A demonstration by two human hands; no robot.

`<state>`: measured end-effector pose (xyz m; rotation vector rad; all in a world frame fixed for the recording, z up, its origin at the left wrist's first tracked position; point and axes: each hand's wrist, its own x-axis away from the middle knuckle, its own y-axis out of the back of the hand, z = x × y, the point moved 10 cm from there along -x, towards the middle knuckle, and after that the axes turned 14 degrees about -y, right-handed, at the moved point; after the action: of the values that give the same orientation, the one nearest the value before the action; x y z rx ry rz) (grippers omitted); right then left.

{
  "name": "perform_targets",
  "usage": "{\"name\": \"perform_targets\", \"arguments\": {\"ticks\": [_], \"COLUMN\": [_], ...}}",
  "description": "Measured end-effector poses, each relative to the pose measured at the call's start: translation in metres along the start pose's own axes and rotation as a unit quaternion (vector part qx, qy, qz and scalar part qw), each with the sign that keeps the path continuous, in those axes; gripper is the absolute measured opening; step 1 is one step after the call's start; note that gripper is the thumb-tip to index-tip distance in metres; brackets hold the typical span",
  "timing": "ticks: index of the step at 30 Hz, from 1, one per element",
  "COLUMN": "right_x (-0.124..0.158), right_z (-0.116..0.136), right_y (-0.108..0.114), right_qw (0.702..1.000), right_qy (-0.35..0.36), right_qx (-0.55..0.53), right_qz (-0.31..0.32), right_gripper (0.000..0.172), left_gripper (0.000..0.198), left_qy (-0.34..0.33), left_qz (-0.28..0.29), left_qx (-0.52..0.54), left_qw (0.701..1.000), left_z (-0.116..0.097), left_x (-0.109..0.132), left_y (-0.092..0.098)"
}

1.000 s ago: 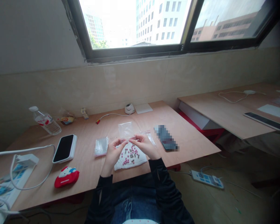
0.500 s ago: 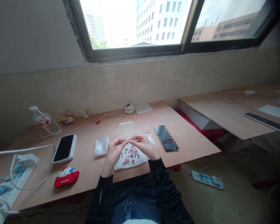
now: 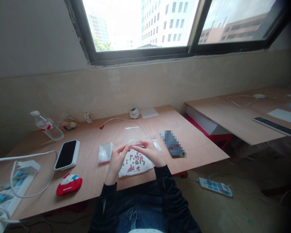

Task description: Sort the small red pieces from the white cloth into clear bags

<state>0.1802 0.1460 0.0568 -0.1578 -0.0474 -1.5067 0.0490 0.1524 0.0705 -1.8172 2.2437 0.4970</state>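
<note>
My left hand (image 3: pixel 116 158) and my right hand (image 3: pixel 150 150) both pinch the lower edge of a small clear plastic bag (image 3: pixel 134 135), holding it upright above the desk. Directly under my hands lies a white sheet (image 3: pixel 135 166) strewn with several small pink pills and darker capsules (image 3: pixel 135 160). A stack of clear bags (image 3: pixel 105 151) rests just left of my left hand. Another clear bag (image 3: pixel 156 142) lies beside my right hand.
On the wooden desk (image 3: pixel 92 181) lie a blurred phone (image 3: pixel 172 144), a white-cased phone (image 3: pixel 67 154), a red plush case (image 3: pixel 69 184), a water bottle (image 3: pixel 47 125), a power strip with cables (image 3: pixel 7 191) and a small round camera (image 3: pixel 134 113). A second desk (image 3: pixel 242 119) stands to the right.
My fingertips have shifted slightly along the bag's edge and the bag has tilted a little. Everything else stays where it was.
</note>
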Motion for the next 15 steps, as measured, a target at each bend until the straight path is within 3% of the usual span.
{"name": "perform_targets", "arguments": {"ticks": [5,15], "right_x": [-0.001,0.001], "right_z": [0.000,0.006], "right_y": [-0.007,-0.013], "right_qw": [1.000,0.999], "right_qy": [0.008,0.030], "right_qx": [-0.001,0.028], "right_qz": [0.022,0.021], "right_gripper": [0.032,0.022], "left_gripper": [0.024,0.024], "left_qy": [-0.014,-0.018], "left_qz": [0.017,0.013], "left_qx": [0.007,-0.009], "left_qw": [1.000,1.000], "left_z": [-0.010,-0.008], "left_x": [0.000,0.001], "left_y": [-0.006,-0.004]}}
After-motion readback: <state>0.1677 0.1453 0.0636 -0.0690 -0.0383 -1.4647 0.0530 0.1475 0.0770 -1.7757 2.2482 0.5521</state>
